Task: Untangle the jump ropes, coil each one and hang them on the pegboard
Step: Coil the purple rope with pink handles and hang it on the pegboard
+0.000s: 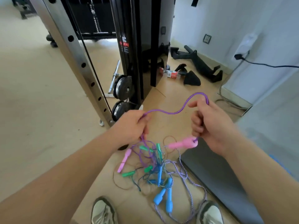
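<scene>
A purple jump rope (178,110) runs in a wavy arc between my two hands. My left hand (131,126) is closed around one stretch of it. My right hand (208,120) grips the other end, and that rope's pink handle (182,143) hangs just below this fist. Its second pink handle (123,160) dangles lower at the left. Beneath my hands lies a tangle of ropes (155,164) on the floor, with green handles (128,173), blue handles (163,194) and a striped white-purple rope (186,177). No pegboard is in view.
A steel gym rack post (80,62) and weight plates (123,88) stand ahead at the left. Black cable attachments (199,65) lie by the far wall. A dark mat (215,175) lies at the right. My two shoes (103,212) are at the bottom edge.
</scene>
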`<action>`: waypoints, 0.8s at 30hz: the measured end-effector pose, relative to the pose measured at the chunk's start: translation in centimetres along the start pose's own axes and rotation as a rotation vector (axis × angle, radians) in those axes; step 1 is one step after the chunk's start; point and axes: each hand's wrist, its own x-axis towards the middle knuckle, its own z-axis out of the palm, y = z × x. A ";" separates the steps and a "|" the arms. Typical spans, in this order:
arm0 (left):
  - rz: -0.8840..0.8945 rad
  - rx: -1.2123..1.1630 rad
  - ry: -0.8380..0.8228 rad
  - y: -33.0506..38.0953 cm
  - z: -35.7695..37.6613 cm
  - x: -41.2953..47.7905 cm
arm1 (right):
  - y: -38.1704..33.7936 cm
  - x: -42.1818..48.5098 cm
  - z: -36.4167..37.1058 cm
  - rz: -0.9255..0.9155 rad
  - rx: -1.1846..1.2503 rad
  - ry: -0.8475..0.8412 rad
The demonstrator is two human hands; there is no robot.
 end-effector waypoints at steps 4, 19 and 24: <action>0.209 -0.216 0.318 11.5 -5.9 -2.0 | 0.1 0.2 -0.6 0.061 0.045 -0.013; 0.081 -0.646 0.233 5.8 -1.0 -1.1 | 2.9 -2.3 6.0 -0.041 -0.202 -0.494; -0.250 -0.863 -0.514 0.1 2.8 -1.1 | 0.6 0.0 4.2 -0.043 0.205 -0.303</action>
